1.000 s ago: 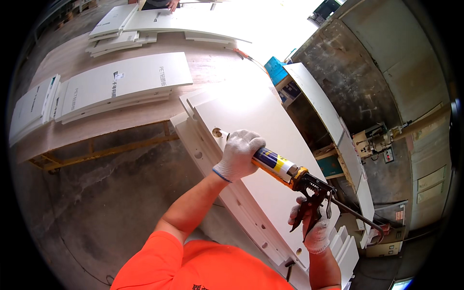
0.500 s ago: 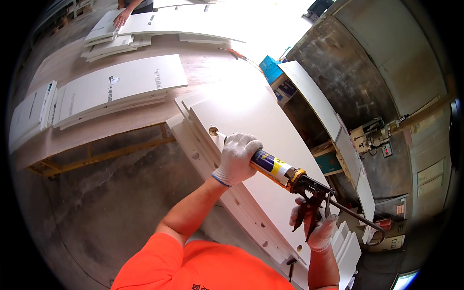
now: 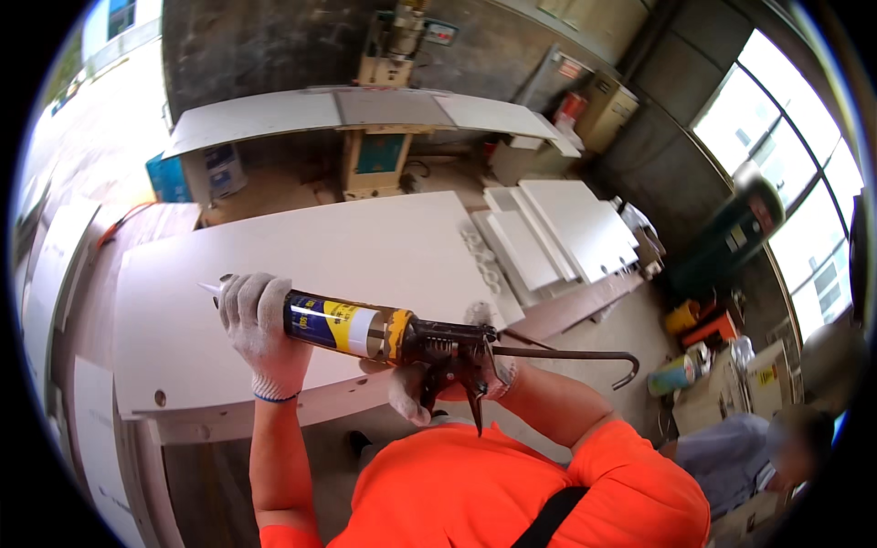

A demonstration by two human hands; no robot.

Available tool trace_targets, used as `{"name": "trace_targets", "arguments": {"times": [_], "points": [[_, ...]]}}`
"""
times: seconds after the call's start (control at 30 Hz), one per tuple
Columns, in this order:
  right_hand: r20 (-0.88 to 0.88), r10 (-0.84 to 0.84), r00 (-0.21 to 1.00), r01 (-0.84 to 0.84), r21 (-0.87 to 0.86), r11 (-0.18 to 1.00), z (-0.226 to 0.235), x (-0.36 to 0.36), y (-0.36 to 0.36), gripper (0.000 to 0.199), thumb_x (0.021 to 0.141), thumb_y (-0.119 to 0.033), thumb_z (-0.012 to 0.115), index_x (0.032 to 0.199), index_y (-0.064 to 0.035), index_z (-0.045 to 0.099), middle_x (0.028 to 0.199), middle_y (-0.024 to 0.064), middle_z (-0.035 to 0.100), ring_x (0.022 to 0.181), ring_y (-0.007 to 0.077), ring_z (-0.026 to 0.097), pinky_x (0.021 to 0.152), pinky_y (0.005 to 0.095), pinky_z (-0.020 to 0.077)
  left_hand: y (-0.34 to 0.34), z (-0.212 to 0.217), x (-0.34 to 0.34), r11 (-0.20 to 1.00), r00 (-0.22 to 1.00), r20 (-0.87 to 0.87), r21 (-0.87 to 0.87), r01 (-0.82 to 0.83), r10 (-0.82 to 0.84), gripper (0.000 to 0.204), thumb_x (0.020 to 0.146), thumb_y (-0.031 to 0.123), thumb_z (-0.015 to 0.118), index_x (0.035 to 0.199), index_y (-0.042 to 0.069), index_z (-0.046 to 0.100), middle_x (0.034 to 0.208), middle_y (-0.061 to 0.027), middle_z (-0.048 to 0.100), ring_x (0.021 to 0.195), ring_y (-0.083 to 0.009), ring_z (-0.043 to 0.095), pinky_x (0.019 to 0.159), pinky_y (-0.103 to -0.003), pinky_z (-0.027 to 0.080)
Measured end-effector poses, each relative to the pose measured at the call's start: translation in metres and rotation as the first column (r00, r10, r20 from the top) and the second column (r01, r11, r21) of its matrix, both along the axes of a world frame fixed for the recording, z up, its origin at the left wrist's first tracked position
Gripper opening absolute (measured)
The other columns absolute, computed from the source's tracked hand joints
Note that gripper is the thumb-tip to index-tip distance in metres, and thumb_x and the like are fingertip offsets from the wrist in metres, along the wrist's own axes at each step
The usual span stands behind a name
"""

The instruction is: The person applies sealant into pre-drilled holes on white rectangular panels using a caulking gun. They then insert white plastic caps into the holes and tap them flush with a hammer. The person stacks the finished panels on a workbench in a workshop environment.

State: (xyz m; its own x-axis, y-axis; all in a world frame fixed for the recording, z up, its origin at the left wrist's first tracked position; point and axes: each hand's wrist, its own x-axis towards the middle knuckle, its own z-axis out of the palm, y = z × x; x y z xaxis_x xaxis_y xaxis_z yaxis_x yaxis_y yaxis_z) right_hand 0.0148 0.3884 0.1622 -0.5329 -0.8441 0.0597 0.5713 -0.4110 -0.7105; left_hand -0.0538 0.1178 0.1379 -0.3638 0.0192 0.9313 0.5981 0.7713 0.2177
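Both my hands wear pale knit gloves and hold a caulking gun (image 3: 402, 333), loaded with a blue, yellow and white cartridge. Around the front of the cartridge, just behind the nozzle, wraps my left hand (image 3: 256, 329). My right hand (image 3: 408, 395) grips the black handle and trigger, which partly hide it. The gun lies roughly level across my view, nozzle to the left and bent rod to the right. Beneath it stretches a large white panel (image 3: 301, 247) on a stack, with a round hole (image 3: 160, 398) in its near left corner.
More white boards (image 3: 580, 228) are piled at the right. Behind the stack runs a long bench (image 3: 256, 119) with a drill-like machine (image 3: 388, 55). A person in a grey top (image 3: 726, 457) is at the lower right. A green cylindrical tank (image 3: 731, 233) stands near the windows.
My view has swung to the right. The nozzle, earlier at a hole in the panel's corner, is away from it now, and the gun has turned level. Both hands keep their hold.
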Motion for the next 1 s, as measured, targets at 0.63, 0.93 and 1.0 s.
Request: {"name": "trace_targets", "arguments": {"times": [0.63,0.93,1.0], "points": [[-0.466,-0.82,-0.331,0.49,0.658,-0.572,-0.138,0.183,0.48,0.039,0.094,-0.036,0.082,0.108,-0.0019,0.07,0.08,0.0083,0.07,0.064,0.0149,0.067,0.055,0.0307,0.0533,0.324,-0.117,0.028,0.852,0.53,0.747,0.092,0.516,-0.402,0.042,0.084,0.007,0.08,0.126,0.005,0.071,0.138,-0.0182,0.067,0.129,-0.0409,0.062,0.11,-0.052,0.05],[-0.706,-0.555,0.439,0.033,0.63,-0.776,-0.277,0.079,0.587,0.08,0.088,-0.074,0.072,0.124,-0.0017,0.069,0.115,0.0266,0.078,0.113,0.0443,0.075,0.099,0.0516,0.0562,0.325,-0.109,0.071,0.962,0.607,0.775,0.004,0.274,-0.176,0.026,0.086,0.004,0.08,0.112,0.004,0.075,0.13,-0.0151,0.072,0.121,-0.0368,0.068,0.105,-0.048,0.053],[-0.719,-0.541,0.436,0.063,0.624,-0.779,-0.293,0.064,0.609,0.078,0.091,-0.071,0.071,0.127,-0.0021,0.068,0.115,0.0259,0.079,0.115,0.0446,0.074,0.1,0.0514,0.0558,0.333,-0.101,0.074,0.949,0.626,0.767,-0.072,0.305,-0.143,0.024,0.086,0.005,0.08,0.109,0.004,0.076,0.127,-0.0141,0.073,0.12,-0.0361,0.068,0.105,-0.048,0.053]]}}
